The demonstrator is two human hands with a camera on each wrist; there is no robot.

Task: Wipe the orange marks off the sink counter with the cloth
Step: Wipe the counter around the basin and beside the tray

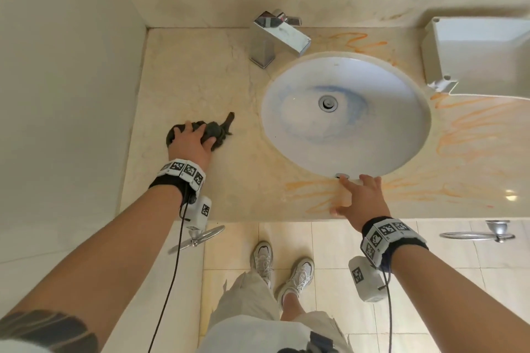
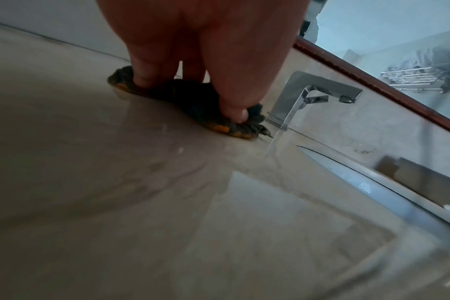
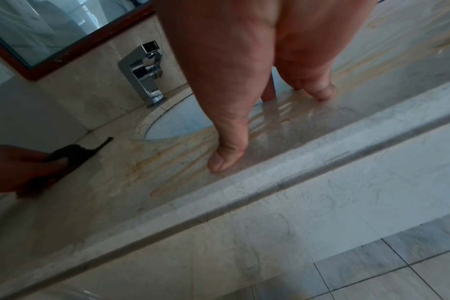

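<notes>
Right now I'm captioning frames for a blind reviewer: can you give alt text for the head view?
A person's left hand presses a dark cloth on the beige sink counter, left of the white basin. The right hand rests fingers spread on orange marks at the front edge; more orange scribbles cover the right side.

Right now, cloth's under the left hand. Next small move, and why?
Probably slide the cloth right under the left hand to the orange marks at the front edge. Its patch looks clean; those scribbles remain beside the right hand, braced flat on the counter.
</notes>
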